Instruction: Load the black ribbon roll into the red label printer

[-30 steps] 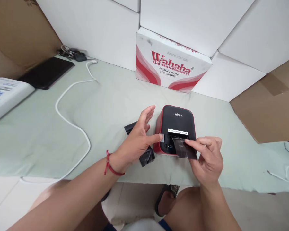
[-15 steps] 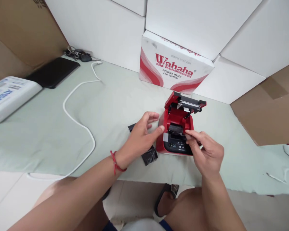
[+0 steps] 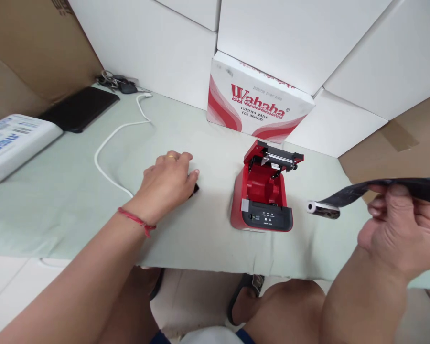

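A small red label printer (image 3: 238,203) stands on the table with its lid (image 3: 275,157) raised; its red inner bay shows bare. To its right, my right hand (image 3: 401,224) pinches a long black strip (image 3: 361,188) off the table. A small roll with a white core (image 3: 311,207) hangs from the strip's left end, apart from the printer. Left of the printer, my left hand (image 3: 170,177) is curled palm down near the tabletop. A dark corner of a black piece (image 3: 195,190) peeks out beside its thumb; the fingers hide the rest.
A Wahaha water carton (image 3: 258,105) stands behind the printer against white boxes (image 3: 301,38). At left lie a white cable (image 3: 100,148), keys (image 3: 120,82), a black tablet-like slab (image 3: 80,110) and a white device (image 3: 19,143). Cardboard (image 3: 401,157) flanks the right side.
My right hand has drawn the black strip and roll out of the printer and rightward. My left hand has moved left from the printer, and the loose black pieces there have shifted with it.
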Tool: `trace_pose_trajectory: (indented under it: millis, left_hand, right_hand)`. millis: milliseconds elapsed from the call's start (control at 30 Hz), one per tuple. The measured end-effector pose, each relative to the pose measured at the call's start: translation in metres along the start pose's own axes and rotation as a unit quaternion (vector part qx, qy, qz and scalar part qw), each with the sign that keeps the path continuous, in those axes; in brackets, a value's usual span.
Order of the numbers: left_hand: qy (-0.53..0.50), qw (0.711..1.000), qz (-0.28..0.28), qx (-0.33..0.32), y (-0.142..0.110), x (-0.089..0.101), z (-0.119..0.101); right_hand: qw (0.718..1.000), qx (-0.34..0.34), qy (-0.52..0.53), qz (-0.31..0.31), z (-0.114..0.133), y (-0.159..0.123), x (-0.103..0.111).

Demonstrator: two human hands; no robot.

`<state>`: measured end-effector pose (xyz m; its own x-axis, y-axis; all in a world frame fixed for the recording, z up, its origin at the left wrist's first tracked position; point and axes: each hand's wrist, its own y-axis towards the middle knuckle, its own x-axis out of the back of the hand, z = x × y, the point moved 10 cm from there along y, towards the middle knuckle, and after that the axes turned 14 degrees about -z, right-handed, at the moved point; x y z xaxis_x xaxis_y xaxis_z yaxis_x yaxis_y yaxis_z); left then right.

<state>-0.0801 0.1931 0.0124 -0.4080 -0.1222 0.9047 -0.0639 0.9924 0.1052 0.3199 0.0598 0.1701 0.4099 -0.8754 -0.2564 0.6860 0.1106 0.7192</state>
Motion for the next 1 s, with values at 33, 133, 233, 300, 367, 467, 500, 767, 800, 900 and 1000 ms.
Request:
trace_pose_trajectory:
  millis: [33,133,233,300,367,467,500,767,800,900,1000]
  left_hand:
    - [-0.009,1.000,0.007,0.004,0.002,-0.001,0.005]
    - [-0.049,0.998,0.028,0.002,0.006,-0.002,0.015]
    - [-0.034,0.998,0.049,0.000,0.006,0.000,0.021]
    - [-0.010,0.998,0.068,0.007,0.004,-0.001,0.024]
    - [0.019,0.996,0.083,0.005,0.000,-0.005,0.025]
    - [0.064,0.994,0.089,-0.026,-0.005,-0.013,0.018]
    - [0.078,0.992,0.094,-0.037,-0.006,-0.015,0.015]
    - [-0.035,0.981,0.166,-0.093,-0.012,-0.011,-0.015]
    - [-0.107,0.969,0.191,-0.111,-0.018,-0.007,-0.026]
    - [-0.304,0.890,0.278,-0.195,-0.045,0.007,-0.065]
    - [-0.383,0.805,0.324,-0.318,-0.080,0.017,-0.104]
  right_hand:
    - [1.000,0.004,-0.011,-0.009,-0.005,0.002,0.010]
    - [0.994,0.017,-0.108,0.019,-0.023,-0.006,0.041]
    - [0.932,0.036,-0.248,0.263,-0.050,-0.043,0.050]
    - [0.864,0.047,-0.233,0.445,-0.059,-0.080,0.057]
    - [0.795,0.020,-0.218,0.566,-0.064,-0.108,0.071]
    - [0.720,-0.042,-0.241,0.650,-0.068,-0.126,0.089]
    - [0.708,-0.052,-0.249,0.659,-0.066,-0.127,0.091]
    - [0.765,0.044,-0.133,0.629,0.006,-0.109,0.042]
    - [0.768,0.053,-0.104,0.630,0.017,-0.111,0.035]
    - [0.780,0.050,-0.029,0.623,0.044,-0.121,0.017]
    - [0.805,0.041,0.014,0.592,0.060,-0.133,0.005]
